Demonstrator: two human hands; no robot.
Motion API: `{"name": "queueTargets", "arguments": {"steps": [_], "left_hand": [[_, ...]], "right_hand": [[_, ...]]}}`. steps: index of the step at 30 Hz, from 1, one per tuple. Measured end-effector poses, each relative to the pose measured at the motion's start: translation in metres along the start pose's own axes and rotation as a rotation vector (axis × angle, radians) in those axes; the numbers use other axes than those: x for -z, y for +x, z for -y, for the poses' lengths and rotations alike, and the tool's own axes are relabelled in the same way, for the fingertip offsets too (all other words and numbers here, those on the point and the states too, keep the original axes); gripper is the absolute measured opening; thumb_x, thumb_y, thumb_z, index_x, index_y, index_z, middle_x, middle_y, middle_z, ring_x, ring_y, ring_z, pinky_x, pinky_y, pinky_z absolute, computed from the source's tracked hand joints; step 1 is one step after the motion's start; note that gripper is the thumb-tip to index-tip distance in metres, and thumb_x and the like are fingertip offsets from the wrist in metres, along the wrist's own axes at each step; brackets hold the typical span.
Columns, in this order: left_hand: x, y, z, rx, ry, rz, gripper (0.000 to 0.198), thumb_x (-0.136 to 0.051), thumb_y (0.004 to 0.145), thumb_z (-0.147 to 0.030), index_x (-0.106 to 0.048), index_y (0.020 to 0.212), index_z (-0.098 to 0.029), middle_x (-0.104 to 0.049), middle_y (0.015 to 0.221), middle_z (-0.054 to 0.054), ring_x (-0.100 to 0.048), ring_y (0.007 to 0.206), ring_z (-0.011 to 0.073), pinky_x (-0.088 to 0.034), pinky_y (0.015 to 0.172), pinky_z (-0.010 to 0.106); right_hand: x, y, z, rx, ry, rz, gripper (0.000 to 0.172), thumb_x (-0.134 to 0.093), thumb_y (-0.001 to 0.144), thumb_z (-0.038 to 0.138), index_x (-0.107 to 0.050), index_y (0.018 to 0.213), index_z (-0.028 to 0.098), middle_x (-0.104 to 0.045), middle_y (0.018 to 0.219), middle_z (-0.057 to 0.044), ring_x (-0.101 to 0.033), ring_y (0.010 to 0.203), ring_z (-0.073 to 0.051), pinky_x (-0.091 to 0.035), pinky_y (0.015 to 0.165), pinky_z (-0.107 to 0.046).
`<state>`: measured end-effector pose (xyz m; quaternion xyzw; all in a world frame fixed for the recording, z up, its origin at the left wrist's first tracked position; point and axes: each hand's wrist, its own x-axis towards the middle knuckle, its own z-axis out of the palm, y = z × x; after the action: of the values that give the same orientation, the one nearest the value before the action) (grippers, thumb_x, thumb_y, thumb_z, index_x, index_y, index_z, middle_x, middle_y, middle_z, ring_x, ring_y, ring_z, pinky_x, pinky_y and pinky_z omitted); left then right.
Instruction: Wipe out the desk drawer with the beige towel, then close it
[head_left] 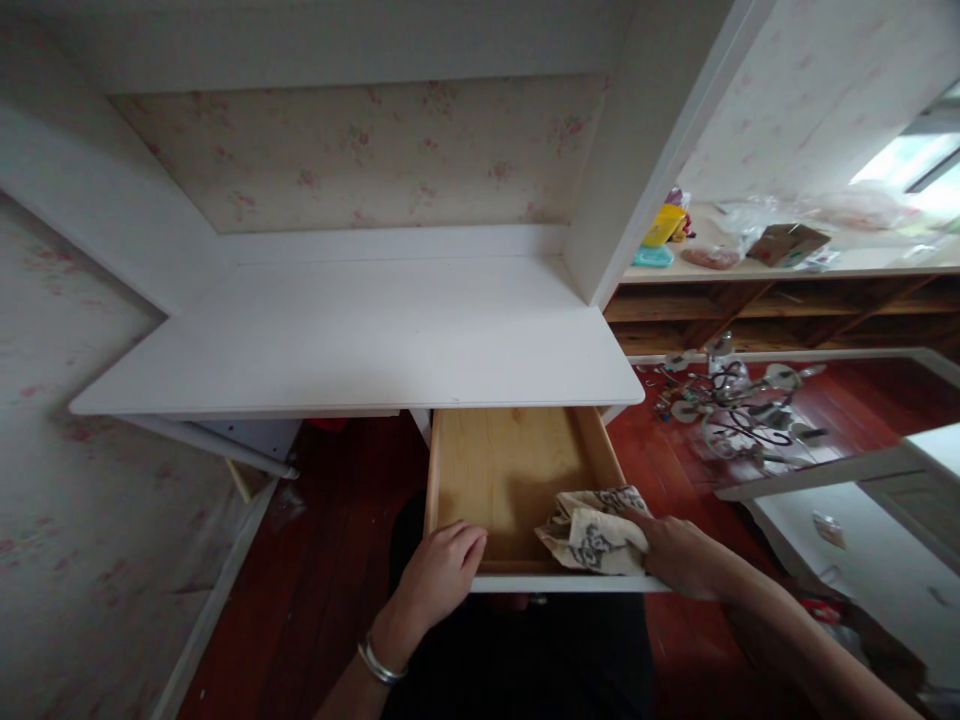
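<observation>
An open wooden drawer (502, 470) with a white front sticks out from under a white desk (360, 335). My left hand (439, 575), a silver bangle on its wrist, curls over the drawer's front edge at the left. My right hand (675, 555) presses a crumpled beige cloth with dark patterns (596, 530) into the drawer's near right corner. Apart from the cloth, the drawer's inside looks bare.
A metal chandelier with white shades (739, 410) lies on the red wooden floor at the right. Behind it a wooden shelf unit (787, 300) carries a yellow object, a cardboard box and plastic bags. A white furniture piece (885, 520) stands at the near right. Floral wallpaper covers the walls.
</observation>
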<state>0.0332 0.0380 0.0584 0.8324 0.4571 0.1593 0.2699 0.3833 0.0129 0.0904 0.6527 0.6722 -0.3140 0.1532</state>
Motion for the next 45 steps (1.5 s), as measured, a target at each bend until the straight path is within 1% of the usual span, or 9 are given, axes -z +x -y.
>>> {"name": "queueTargets", "arguments": {"steps": [4,7,11,15,20,24,29,36,45], "left_hand": [[0.006,-0.009,0.019,0.085,-0.068,-0.117,0.031,-0.036,0.097,-0.028,-0.066,0.098,-0.021,-0.068,0.093,0.005,-0.064,0.086,0.0148,-0.05,0.081,0.025],[0.003,-0.013,0.028,0.183,-0.06,-0.227,0.031,-0.036,0.097,-0.03,-0.066,0.097,-0.019,-0.069,0.093,0.007,-0.065,0.084,0.0152,-0.05,0.079,0.025],[-0.001,-0.011,0.028,0.212,0.036,-0.198,0.033,-0.035,0.097,-0.031,-0.066,0.092,-0.02,-0.069,0.085,0.006,-0.064,0.076,0.0149,-0.047,0.071,0.023],[-0.002,-0.007,0.03,0.258,0.014,-0.177,0.035,-0.034,0.098,-0.034,-0.065,0.089,-0.021,-0.068,0.074,0.004,-0.064,0.066,0.0147,-0.044,0.064,0.022],[-0.006,-0.012,0.04,0.337,-0.122,-0.319,0.031,-0.033,0.097,-0.036,-0.06,0.098,-0.021,-0.07,0.084,0.005,-0.068,0.076,0.0171,-0.046,0.065,0.022],[-0.007,-0.019,0.039,0.433,-0.199,-0.442,0.033,-0.031,0.097,-0.04,-0.057,0.099,-0.019,-0.068,0.079,0.004,-0.065,0.068,0.0162,-0.046,0.061,0.023],[-0.005,-0.022,0.036,0.471,-0.241,-0.53,0.035,-0.03,0.097,-0.042,-0.056,0.097,-0.019,-0.069,0.084,0.007,-0.066,0.072,0.018,-0.047,0.061,0.024],[-0.006,-0.021,0.035,0.407,-0.191,-0.458,0.034,-0.032,0.096,-0.041,-0.057,0.096,-0.019,-0.068,0.08,0.006,-0.065,0.068,0.0171,-0.047,0.061,0.024],[-0.004,-0.019,0.033,0.392,-0.147,-0.409,0.032,-0.031,0.098,-0.039,-0.057,0.097,-0.02,-0.069,0.083,0.005,-0.067,0.073,0.0169,-0.047,0.064,0.024]], "right_hand": [[0.0,0.012,0.002,0.021,0.049,0.072,0.059,-0.046,0.073,0.013,-0.05,0.131,0.019,-0.071,0.097,-0.01,-0.068,0.091,-0.027,-0.042,0.072,-0.03],[-0.004,0.023,0.019,0.071,0.053,0.054,0.059,-0.047,0.074,0.016,-0.048,0.132,0.022,-0.07,0.102,-0.009,-0.068,0.093,-0.026,-0.044,0.073,-0.03],[-0.008,0.039,0.057,0.178,-0.017,0.013,0.046,-0.047,0.077,0.02,-0.056,0.122,0.019,-0.068,0.109,-0.013,-0.065,0.101,-0.028,-0.045,0.079,-0.034],[-0.013,0.059,0.1,0.248,-0.129,0.034,0.032,-0.045,0.078,0.022,-0.063,0.105,0.016,-0.07,0.1,-0.017,-0.066,0.096,-0.031,-0.046,0.077,-0.038],[-0.015,0.076,0.151,0.362,-0.192,0.039,0.036,-0.048,0.078,0.028,-0.062,0.109,0.016,-0.07,0.097,-0.018,-0.067,0.09,-0.034,-0.048,0.07,-0.04],[-0.013,0.074,0.186,0.474,-0.161,0.025,0.037,-0.049,0.078,0.029,-0.061,0.109,0.015,-0.07,0.097,-0.017,-0.068,0.09,-0.033,-0.049,0.069,-0.038],[-0.021,0.065,0.215,0.463,-0.125,-0.071,0.039,-0.045,0.078,0.023,-0.057,0.113,0.011,-0.07,0.092,-0.019,-0.069,0.084,-0.032,-0.049,0.066,-0.037],[-0.03,0.059,0.209,0.427,-0.051,-0.112,0.035,-0.042,0.081,0.023,-0.054,0.113,0.014,-0.07,0.095,-0.015,-0.068,0.087,-0.029,-0.048,0.072,-0.035],[-0.026,0.036,0.152,0.305,-0.029,-0.101,0.04,-0.04,0.077,0.014,-0.052,0.115,0.019,-0.071,0.093,-0.01,-0.069,0.086,-0.027,-0.043,0.068,-0.03]]}}
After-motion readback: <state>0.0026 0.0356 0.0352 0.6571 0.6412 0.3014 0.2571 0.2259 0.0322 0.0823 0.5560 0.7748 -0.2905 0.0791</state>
